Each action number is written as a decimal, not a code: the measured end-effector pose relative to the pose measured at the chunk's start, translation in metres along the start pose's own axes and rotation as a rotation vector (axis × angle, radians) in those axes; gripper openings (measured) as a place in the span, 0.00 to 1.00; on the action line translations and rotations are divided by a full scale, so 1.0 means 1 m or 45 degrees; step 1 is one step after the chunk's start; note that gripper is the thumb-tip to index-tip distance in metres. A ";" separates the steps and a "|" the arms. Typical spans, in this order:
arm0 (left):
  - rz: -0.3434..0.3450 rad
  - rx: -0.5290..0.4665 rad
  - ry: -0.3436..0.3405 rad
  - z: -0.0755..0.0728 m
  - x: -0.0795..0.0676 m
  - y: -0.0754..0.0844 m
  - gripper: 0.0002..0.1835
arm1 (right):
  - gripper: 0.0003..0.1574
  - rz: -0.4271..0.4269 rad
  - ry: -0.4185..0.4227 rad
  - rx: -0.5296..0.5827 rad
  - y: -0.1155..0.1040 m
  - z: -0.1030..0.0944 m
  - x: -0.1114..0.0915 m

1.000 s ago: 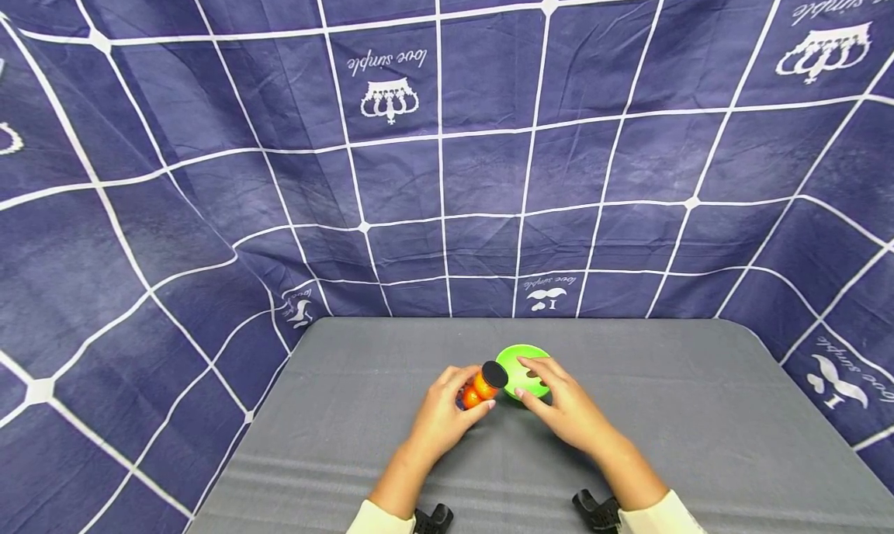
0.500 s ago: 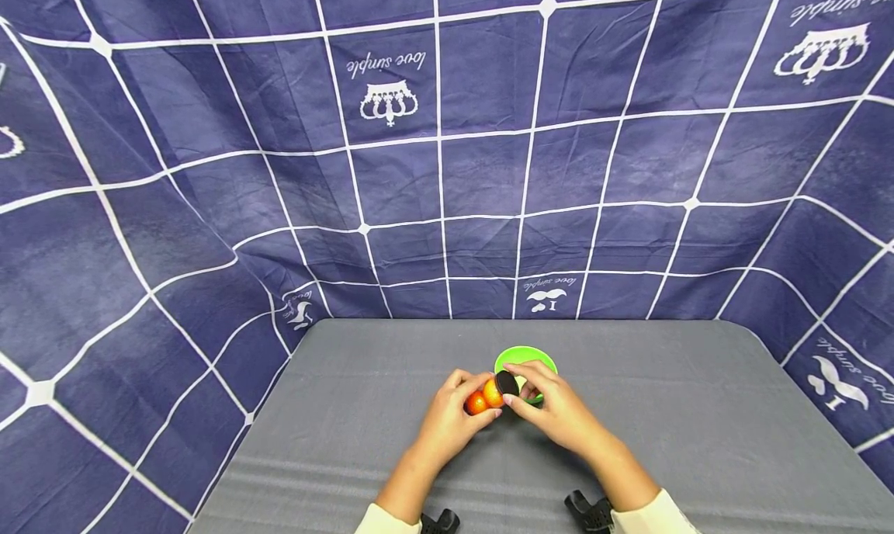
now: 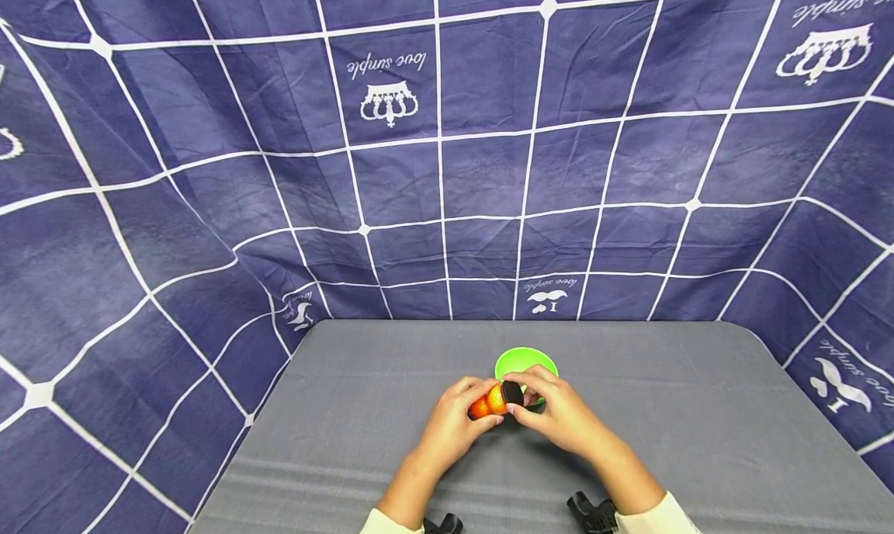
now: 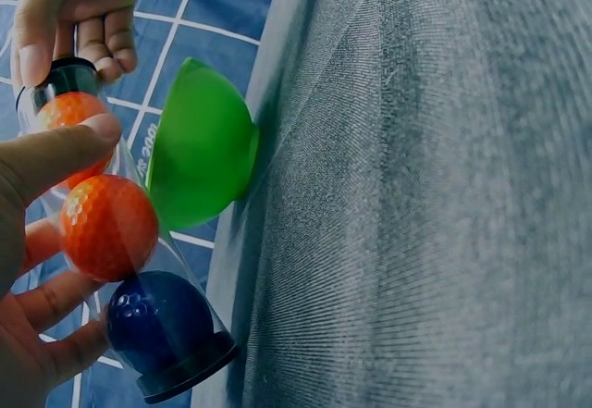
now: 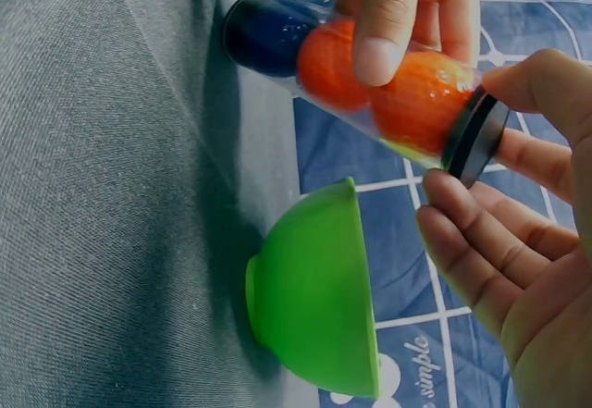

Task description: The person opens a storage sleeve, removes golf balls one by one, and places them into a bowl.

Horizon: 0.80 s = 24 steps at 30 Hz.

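A clear plastic tube [image 3: 494, 399] with black end caps holds two orange golf balls [image 4: 109, 228] and one dark blue golf ball [image 4: 159, 323]. My left hand [image 3: 450, 421] grips the tube around its middle, thumb lying across the upper orange ball in the left wrist view. At the tube's other end, my right hand [image 3: 562, 411] pinches the black cap [image 5: 476, 137] between thumb and fingertips. The cap sits on the tube's end, which tilts toward the right hand. Just behind the hands, a green bowl [image 5: 319, 302] stands upright on the table, partly hidden by the right hand in the head view.
Grey cloth covers the table [image 3: 335, 410]. A blue curtain with white grid lines [image 3: 482, 177] hangs behind it and along both sides. Black wrist mounts [image 3: 592, 512] sit at both cream sleeves.
The left hand has brought the tube rightward and tipped it further toward the right. My right hand, earlier apart over the bowl, has come down and taken hold of the cap.
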<state>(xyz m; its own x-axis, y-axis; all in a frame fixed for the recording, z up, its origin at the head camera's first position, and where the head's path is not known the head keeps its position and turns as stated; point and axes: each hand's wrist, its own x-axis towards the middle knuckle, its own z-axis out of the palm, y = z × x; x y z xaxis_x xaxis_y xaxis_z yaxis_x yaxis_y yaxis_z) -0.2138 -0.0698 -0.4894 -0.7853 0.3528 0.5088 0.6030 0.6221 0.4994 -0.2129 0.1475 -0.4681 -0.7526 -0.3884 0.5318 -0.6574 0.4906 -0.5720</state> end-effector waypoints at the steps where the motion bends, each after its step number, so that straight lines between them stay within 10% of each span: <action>1: 0.006 0.005 -0.004 0.000 0.000 0.000 0.27 | 0.26 0.002 -0.004 0.004 0.000 0.000 0.000; 24: 0.004 -0.046 -0.041 -0.002 0.000 0.000 0.26 | 0.22 0.028 -0.098 0.192 0.007 -0.013 -0.001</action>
<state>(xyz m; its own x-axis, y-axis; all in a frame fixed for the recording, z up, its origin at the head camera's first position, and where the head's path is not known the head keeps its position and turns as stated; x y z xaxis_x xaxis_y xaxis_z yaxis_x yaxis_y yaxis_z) -0.2134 -0.0713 -0.4880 -0.7873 0.3772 0.4877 0.6095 0.5958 0.5231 -0.2162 0.1614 -0.4651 -0.7636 -0.4407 0.4720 -0.6349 0.3791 -0.6732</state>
